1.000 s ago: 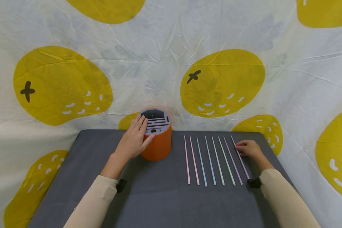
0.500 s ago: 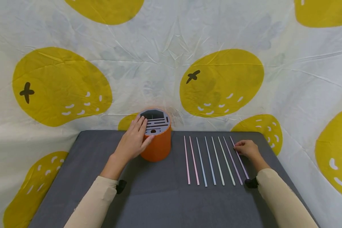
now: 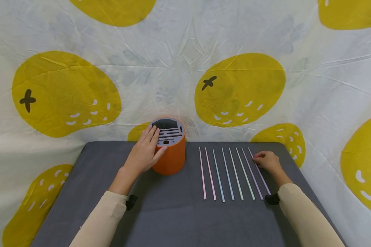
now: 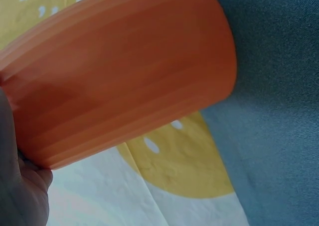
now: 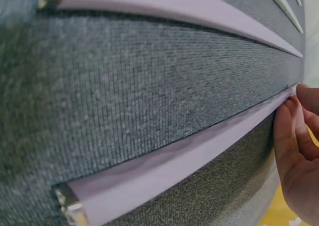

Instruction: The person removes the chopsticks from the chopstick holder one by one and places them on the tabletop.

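Note:
My left hand (image 3: 143, 151) rests on the near-left rim of an upright orange cylinder (image 3: 171, 159). Its fingers lie nearly straight over the grey slotted top (image 3: 173, 140), and the thumb points along the side. The left wrist view shows the cylinder's smooth wall (image 4: 124, 71) with part of the hand (image 4: 25, 196) at its top end. On the right, my right hand (image 3: 269, 162) pinches the far part of a thin purple stick (image 3: 262, 178) between thumb and fingers. That stick (image 5: 169, 166) lies along the cloth in the right wrist view, its near end shiny.
Left of the held stick lie several similar sticks in a row: another purple one (image 3: 253, 175), pale green ones (image 3: 246, 175), blue ones (image 3: 218, 175) and pink ones (image 3: 202, 175). Dark grey cloth (image 3: 173, 223) covers the table. Behind hangs a white curtain (image 3: 160, 82) with yellow fruit prints.
My right hand has shifted slightly left with the purple stick, whose far end now sits closer to the neighbouring purple one. The left hand stays on the orange cylinder.

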`<state>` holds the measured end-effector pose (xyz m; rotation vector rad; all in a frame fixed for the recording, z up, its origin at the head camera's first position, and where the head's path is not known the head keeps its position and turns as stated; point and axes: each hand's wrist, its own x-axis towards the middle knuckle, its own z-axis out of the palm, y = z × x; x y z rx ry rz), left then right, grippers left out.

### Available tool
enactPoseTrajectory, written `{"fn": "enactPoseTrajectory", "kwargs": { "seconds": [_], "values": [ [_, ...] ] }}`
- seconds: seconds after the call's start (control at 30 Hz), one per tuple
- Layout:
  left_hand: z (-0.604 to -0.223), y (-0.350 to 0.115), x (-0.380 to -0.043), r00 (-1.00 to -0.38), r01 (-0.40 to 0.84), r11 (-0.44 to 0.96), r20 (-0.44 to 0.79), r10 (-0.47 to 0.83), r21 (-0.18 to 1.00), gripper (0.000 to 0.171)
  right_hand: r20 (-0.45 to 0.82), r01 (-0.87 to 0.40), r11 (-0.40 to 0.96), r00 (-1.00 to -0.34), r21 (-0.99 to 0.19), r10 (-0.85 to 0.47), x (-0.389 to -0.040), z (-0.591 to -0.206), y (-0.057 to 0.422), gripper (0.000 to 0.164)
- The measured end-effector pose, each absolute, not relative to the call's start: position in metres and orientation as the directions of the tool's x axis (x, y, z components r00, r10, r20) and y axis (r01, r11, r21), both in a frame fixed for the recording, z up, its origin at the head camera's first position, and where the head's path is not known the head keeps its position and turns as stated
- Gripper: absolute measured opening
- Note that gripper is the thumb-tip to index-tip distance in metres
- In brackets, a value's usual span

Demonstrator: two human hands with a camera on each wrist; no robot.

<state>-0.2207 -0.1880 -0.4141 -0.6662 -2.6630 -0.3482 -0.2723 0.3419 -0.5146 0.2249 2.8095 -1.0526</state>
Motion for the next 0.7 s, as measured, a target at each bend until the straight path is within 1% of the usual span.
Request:
{"fn": "enactPoseTrajectory", "kwargs": {
  "seconds": [0.13, 0.37, 0.6, 0.7],
  "values": [
    [-0.415, -0.189, -0.222, -0.821, 0.492, 0.86, 0.4, 0.406, 0.137, 0.076, -0.122, 0.139, 0.763, -0.989, -0.632, 0.079, -0.271, -0.509, 0.341, 0.031],
    [-0.414, -0.191, -0.219, -0.837, 0.48, 0.865, 0.37, 0.402, 0.146, 0.077, 0.074, 0.019, 0.817, -0.994, -0.576, 0.075, -0.259, -0.485, 0.337, 0.031],
    [-0.408, -0.193, -0.216, -0.836, 0.495, 0.853, 0.357, 0.416, 0.165, 0.077, 0.23, -0.082, 0.835, -0.972, -0.545, 0.054, -0.244, -0.462, 0.331, 0.039],
    [-0.405, -0.2, -0.212, -0.83, 0.496, 0.851, 0.382, 0.406, 0.173, 0.077, 0.324, -0.149, 0.832, -0.945, -0.535, 0.039, -0.239, -0.452, 0.323, 0.037]
  ]
}}
